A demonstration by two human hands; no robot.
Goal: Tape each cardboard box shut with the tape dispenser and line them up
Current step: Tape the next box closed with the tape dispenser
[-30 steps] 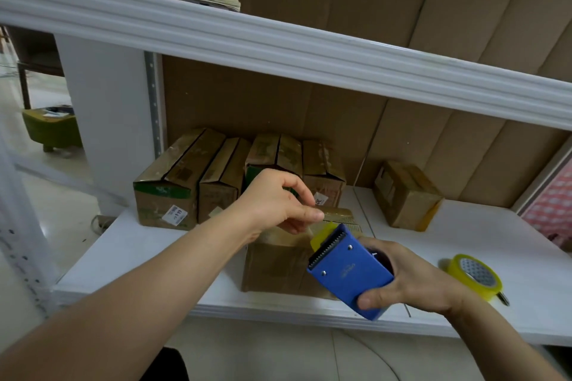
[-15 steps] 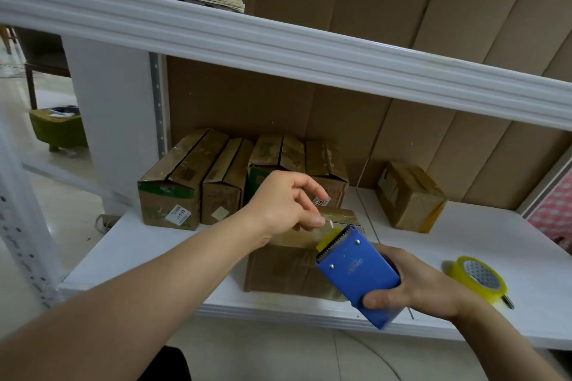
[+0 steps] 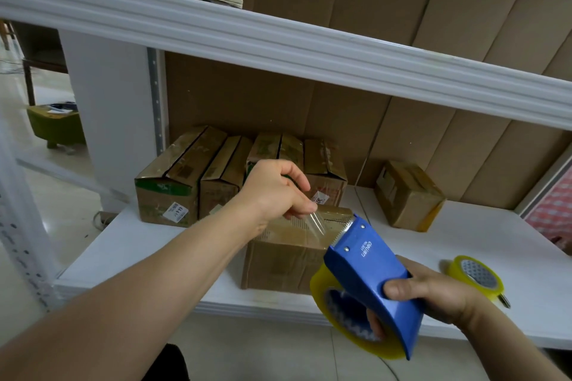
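I am seeing the white shelf [image 3: 148, 244] running wide to the right, with open board between the front cardboard box [image 3: 278, 257] and the spare tape roll [image 3: 475, 277] lying near the shelf's front lip. Overhead, the upper shelf edge [image 3: 278, 40] is crossing the view on a slant and closing in the room above the hands. The front box is sitting close to the shelf's front edge, its long axis running away from me toward the row of taped boxes [image 3: 198, 182] lined up against the cardboard back wall; one more box [image 3: 408, 195] is standing apart at the right, turned askew. My right hand [image 3: 433, 294] is gripping the blue tape dispenser [image 3: 368, 269], fingers curled round its body, with the toothed blade pointing up and away toward the front box. My left hand [image 3: 272, 192] is pinching the clear tape end [image 3: 315, 221] between its fingers just above the box top. The clear tape is hard to trace, and the left hand is hiding part of the row.
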